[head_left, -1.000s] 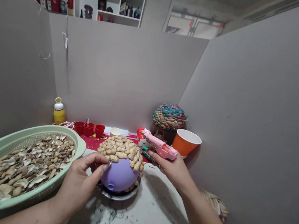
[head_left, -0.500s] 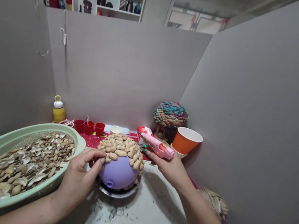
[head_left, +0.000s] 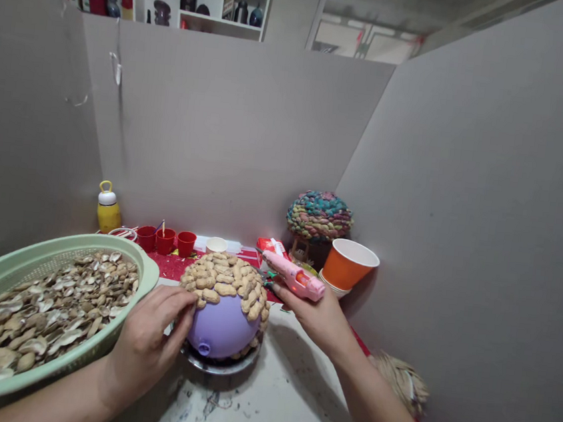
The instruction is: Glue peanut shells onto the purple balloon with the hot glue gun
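Observation:
A purple balloon (head_left: 224, 326) rests in a shallow metal dish (head_left: 217, 367), its knot facing me. Glued-looking peanut shells (head_left: 224, 279) cover its top and sides, while the near face is bare. At the balloon's left edge, my left hand (head_left: 151, 325) has its thumb and fingers closed against a peanut shell at the border of the covering; the fingertips are partly hidden. My right hand (head_left: 318, 319) is wrapped round a pink hot glue gun (head_left: 295, 274), held just right of the balloon with its nozzle pointing left.
A green colander (head_left: 146, 277) full of loose peanut shells (head_left: 49, 311) stands at left. Behind are red cups (head_left: 165, 242), a yellow bottle (head_left: 109, 212), a white cup (head_left: 216, 245), a colourful shell-covered ball (head_left: 320, 215) and orange paper cups (head_left: 348, 268). Grey partitions (head_left: 230, 125) surround the table.
My left hand's fingers have drawn closer together and shifted slightly down at the balloon's left edge. The glue gun stays in my right hand in nearly the same place.

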The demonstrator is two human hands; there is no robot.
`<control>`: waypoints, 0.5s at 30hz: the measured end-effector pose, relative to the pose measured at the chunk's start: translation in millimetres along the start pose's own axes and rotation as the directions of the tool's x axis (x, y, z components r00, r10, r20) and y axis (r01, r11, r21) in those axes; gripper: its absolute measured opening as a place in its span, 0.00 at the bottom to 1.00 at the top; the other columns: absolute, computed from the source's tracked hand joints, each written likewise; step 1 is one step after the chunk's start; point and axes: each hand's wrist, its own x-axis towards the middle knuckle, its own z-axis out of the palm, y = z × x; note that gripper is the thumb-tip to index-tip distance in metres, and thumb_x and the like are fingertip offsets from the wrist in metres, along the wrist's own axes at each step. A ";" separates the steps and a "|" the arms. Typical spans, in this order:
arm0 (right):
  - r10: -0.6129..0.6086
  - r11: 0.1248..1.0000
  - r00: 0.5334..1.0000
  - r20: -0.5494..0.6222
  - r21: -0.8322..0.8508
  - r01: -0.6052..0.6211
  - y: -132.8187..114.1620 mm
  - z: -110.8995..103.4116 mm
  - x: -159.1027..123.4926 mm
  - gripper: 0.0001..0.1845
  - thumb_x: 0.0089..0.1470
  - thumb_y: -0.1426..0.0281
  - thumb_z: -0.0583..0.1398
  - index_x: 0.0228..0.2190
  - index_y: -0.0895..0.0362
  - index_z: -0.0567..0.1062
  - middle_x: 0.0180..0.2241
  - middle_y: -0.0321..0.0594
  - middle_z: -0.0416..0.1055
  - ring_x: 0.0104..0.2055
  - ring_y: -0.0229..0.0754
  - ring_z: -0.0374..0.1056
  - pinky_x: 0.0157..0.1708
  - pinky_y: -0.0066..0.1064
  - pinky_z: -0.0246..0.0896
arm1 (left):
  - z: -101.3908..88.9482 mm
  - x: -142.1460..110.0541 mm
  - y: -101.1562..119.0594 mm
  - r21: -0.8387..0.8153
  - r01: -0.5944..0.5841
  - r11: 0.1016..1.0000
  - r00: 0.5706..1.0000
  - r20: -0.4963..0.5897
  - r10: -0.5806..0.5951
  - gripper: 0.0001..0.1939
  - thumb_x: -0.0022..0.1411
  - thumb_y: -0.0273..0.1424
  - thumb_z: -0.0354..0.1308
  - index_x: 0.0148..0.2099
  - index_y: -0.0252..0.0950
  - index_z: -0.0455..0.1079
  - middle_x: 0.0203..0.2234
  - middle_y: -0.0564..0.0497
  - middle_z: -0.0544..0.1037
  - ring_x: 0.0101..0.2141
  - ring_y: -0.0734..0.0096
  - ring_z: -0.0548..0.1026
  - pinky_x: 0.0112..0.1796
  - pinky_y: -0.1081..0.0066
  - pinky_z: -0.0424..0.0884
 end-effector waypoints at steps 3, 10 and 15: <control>-0.016 1.000 1.000 0.003 -0.004 0.016 0.0 0.0 -0.3 0.24 0.48 0.63 0.65 0.46 0.61 0.77 0.35 0.43 0.77 0.31 0.42 0.68 0.26 0.30 0.65 | 0.8 1.7 -0.7 -0.001 -0.005 1.000 1.000 0.005 0.005 0.15 0.60 0.17 0.55 0.47 0.39 0.69 0.35 0.47 0.80 0.37 0.65 0.78 0.41 0.67 0.74; -0.053 0.998 0.999 0.009 -0.017 0.053 3.0 0.4 0.8 0.24 0.49 0.63 0.65 0.47 0.59 0.77 0.38 0.45 0.77 0.38 0.49 0.71 0.31 0.35 0.69 | 0.8 2.4 1.1 0.054 -0.055 0.997 0.998 0.007 0.054 0.15 0.59 0.19 0.58 0.48 0.37 0.69 0.36 0.43 0.81 0.39 0.61 0.78 0.43 0.64 0.75; -0.068 0.998 0.998 0.008 -0.017 0.068 -0.7 0.2 -0.2 0.24 0.50 0.64 0.64 0.49 0.58 0.77 0.41 0.45 0.78 0.42 0.50 0.72 0.36 0.38 0.70 | 2.0 -0.3 -0.4 0.093 -0.047 0.995 0.999 0.012 0.046 0.15 0.58 0.20 0.60 0.47 0.37 0.70 0.36 0.44 0.81 0.40 0.62 0.78 0.43 0.64 0.75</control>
